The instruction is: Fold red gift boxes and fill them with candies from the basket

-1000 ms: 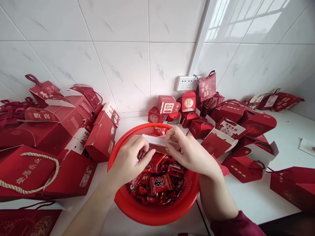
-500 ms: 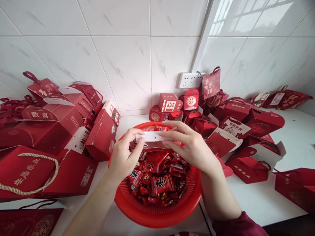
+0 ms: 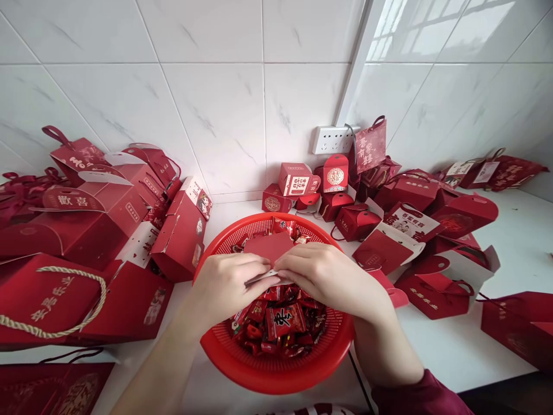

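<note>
Both my hands hold a red paper box (image 3: 268,246) over the far half of a red plastic basket (image 3: 276,380). My left hand (image 3: 235,282) grips its near edge from the left, with the fingers on top and the thumb below. From the right, my right hand (image 3: 322,276) pinches the same edge, its fingertips close to those of the left. A thin white strip of the box shows between them; the rest of that edge is hidden by my fingers. Beneath lie many red wrapped candies (image 3: 283,323) in the basket.
Red gift boxes (image 3: 88,219) are heaped at the left, one with a rope handle (image 3: 101,300). More boxes (image 3: 436,294) crowd the right. Small boxes (image 3: 298,181) stand by the tiled wall, below a power strip (image 3: 334,140). All rest on a white table (image 3: 518,248).
The box has turned in my hands: its white flap faced me before, and now a red panel shows on the far side. Both hands have come slightly nearer and closer together.
</note>
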`<state>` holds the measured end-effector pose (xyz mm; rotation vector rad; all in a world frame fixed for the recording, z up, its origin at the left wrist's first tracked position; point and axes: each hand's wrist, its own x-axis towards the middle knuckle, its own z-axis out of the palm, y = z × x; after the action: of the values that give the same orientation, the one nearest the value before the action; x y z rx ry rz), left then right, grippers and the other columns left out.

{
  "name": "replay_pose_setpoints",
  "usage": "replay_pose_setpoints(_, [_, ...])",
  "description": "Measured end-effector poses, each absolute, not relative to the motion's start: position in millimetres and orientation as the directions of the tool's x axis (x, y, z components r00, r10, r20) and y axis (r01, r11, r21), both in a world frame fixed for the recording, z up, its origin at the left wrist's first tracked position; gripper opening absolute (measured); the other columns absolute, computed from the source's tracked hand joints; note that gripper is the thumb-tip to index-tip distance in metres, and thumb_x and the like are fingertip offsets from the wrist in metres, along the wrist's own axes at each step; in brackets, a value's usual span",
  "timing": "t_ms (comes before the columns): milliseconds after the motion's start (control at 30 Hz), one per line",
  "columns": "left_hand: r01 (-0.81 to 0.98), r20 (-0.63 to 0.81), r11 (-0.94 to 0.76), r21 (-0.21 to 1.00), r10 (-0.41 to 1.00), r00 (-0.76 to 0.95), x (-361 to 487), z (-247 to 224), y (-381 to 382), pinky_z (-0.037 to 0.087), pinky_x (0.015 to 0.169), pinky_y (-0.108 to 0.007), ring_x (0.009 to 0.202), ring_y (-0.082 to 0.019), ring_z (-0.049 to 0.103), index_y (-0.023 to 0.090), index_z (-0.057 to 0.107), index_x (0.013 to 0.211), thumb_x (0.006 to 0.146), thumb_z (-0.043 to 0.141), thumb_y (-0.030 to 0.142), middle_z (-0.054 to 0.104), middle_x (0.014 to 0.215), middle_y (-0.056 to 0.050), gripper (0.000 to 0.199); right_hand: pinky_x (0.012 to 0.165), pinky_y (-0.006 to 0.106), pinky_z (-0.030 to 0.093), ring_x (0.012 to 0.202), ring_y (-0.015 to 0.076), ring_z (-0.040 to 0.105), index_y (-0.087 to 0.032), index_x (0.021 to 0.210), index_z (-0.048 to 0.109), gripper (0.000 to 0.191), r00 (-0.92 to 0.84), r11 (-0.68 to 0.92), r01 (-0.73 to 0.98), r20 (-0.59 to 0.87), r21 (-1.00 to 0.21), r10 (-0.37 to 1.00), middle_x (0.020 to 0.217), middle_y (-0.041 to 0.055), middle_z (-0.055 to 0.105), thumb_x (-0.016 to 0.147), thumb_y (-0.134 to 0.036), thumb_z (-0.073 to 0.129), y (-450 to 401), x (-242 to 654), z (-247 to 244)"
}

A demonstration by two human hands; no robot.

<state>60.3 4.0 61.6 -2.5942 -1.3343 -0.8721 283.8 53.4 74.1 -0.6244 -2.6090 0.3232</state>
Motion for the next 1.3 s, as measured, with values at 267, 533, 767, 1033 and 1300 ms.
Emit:
replay_pose_setpoints(267, [0.79,0.63,-0.597,-0.139,0.563,0.536,67.5,66.7,-4.5,0.056,0.062,-0.028,0.069,-0.016,0.073,0.017,0.073,0.087,0.091,0.063,0.016,0.078,0.089,-0.001,0.011,0.079,0.034,0.05,0.084,0.0188,0.064,-0.015,0.1,0.067,0.025,-0.79,0.874,0.365,0.389,-0.32,0.473,0.091,0.0067,0.071,0.104,-0.025,0.044,48.8,275.7,74.6])
replay_pose_setpoints(533, [0.884,0.692,-0.466,-0.04,0.625,0.361,57.8,67.5,-3.8,0.058,0.073,-0.028,0.081,-0.014,0.075,0.021,0.074,0.091,0.089,0.067,0.018,0.079,0.098,0.005,0.007,0.075,0.034,0.056,0.091,0.0216,0.071,-0.02,0.125,0.055,0.033,-0.534,0.687,0.557,0.433,-0.466,0.727,0.109,0.0079,0.073,0.093,-0.016,0.049,49.0,279.2,73.2])
replay_pose_setpoints(767, [0.845,0.289,-0.367,0.388,0.919,0.266,69.3,74.4,-12.6,0.052,0.101,-0.035,0.12,-0.018,0.062,0.03,0.058,0.132,0.098,0.052,0.028,0.067,0.129,0.003,0.035,0.076,0.032,0.053,0.083,0.0186,0.07,-0.024,0.13,0.055,0.039,-0.465,0.612,0.589,0.399,-0.527,0.791,0.107,0.0059,0.073,0.095,-0.014,0.042,56.2,282.0,71.2])
replay_pose_setpoints(1033, [0.767,0.531,-0.524,0.37,0.797,0.288,72.0,73.6,-10.1,0.034,0.12,-0.041,0.144,-0.02,0.037,0.032,0.064,0.126,0.092,0.04,0.0,0.043,0.153,0.002,0.053,0.079,0.03,0.05,0.086,0.0163,0.065,-0.026,0.129,0.059,0.041,-0.502,0.649,0.443,0.429,-0.619,0.751,0.106,0.0024,0.071,0.095,-0.012,0.042,59.4,278.8,70.7])
replay_pose_setpoints(1300, [0.897,0.568,-0.396,0.199,0.792,0.224,70.2,76.9,-13.9,0.037,0.111,-0.054,0.127,-0.032,0.053,0.019,0.063,0.075,0.087,0.059,0.02,0.059,0.136,-0.008,0.012,0.082,0.029,0.05,0.09,0.0167,0.065,-0.024,0.126,0.06,0.04,-0.477,0.633,0.399,0.439,-0.663,0.761,0.11,0.0033,0.07,0.092,-0.012,0.044,57.1,276.5,73.3])
